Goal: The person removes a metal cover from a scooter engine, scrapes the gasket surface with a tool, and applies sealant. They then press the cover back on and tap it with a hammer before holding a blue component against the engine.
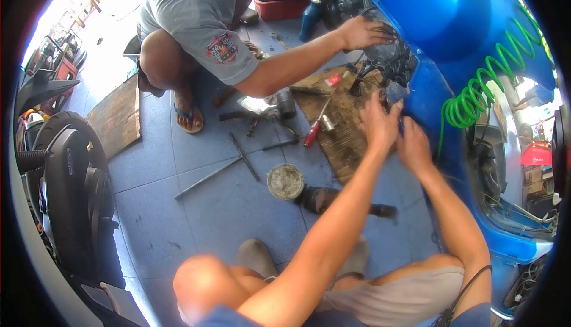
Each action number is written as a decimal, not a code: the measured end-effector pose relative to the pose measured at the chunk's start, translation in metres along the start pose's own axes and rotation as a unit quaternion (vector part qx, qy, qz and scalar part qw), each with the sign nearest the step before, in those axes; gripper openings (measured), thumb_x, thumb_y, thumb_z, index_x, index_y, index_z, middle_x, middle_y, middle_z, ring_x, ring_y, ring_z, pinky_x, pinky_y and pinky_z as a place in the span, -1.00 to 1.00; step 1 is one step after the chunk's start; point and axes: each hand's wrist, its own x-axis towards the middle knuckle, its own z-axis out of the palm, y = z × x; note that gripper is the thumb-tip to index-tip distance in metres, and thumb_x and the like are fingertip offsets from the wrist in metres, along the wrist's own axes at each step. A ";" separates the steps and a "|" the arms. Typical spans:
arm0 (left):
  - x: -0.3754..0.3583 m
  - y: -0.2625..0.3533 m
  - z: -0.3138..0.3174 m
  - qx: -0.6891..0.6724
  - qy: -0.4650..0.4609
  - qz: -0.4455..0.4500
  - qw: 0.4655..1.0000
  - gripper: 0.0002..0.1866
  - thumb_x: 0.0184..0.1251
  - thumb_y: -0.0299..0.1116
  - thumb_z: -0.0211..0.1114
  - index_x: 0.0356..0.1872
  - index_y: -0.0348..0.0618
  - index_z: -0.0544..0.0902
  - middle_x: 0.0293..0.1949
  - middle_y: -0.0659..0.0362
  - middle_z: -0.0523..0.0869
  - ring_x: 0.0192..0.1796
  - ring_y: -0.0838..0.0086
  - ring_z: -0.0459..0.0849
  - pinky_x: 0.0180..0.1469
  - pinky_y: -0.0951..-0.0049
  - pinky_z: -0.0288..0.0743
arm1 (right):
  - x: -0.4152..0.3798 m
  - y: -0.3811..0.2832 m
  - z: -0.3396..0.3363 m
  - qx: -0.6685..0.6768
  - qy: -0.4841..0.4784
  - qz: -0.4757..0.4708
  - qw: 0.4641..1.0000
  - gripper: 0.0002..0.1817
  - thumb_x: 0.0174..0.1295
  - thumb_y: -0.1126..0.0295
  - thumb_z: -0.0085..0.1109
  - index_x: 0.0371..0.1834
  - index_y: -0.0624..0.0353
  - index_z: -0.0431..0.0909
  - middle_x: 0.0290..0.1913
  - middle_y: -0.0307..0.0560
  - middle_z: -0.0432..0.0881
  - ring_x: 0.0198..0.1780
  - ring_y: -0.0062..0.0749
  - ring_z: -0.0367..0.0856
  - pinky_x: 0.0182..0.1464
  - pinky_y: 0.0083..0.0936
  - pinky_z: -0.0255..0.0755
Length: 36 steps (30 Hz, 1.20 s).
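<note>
Both my hands are together low on the engine side of a blue motor scooter. My left hand has its fingers bent round a small dark part at the engine. Close beside it, my right hand is at the lower edge of the blue panel, its fingertips hidden against the machine. Just above, a co-worker's hand rests on the dark, greasy engine. Under my hands lies a stained cardboard sheet with a red-handled screwdriver and a metal socket.
A co-worker in a grey shirt squats at upper left. On the tiled floor lie a T-shaped wrench, a round grimy metal part and a black air tool. A green coiled hose hangs at right; a scooter wheel stands left.
</note>
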 end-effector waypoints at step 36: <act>-0.001 0.001 0.000 0.008 0.020 0.017 1.000 -0.28 0.32 -0.08 0.46 0.44 -0.18 0.48 0.20 -0.11 0.67 0.33 0.00 0.50 0.39 0.00 0.35 | 0.001 0.000 0.000 0.016 0.006 0.000 1.000 -0.73 0.27 0.54 0.21 -0.04 0.33 0.37 -0.13 0.39 0.61 -0.04 0.41 0.60 0.01 0.13 0.48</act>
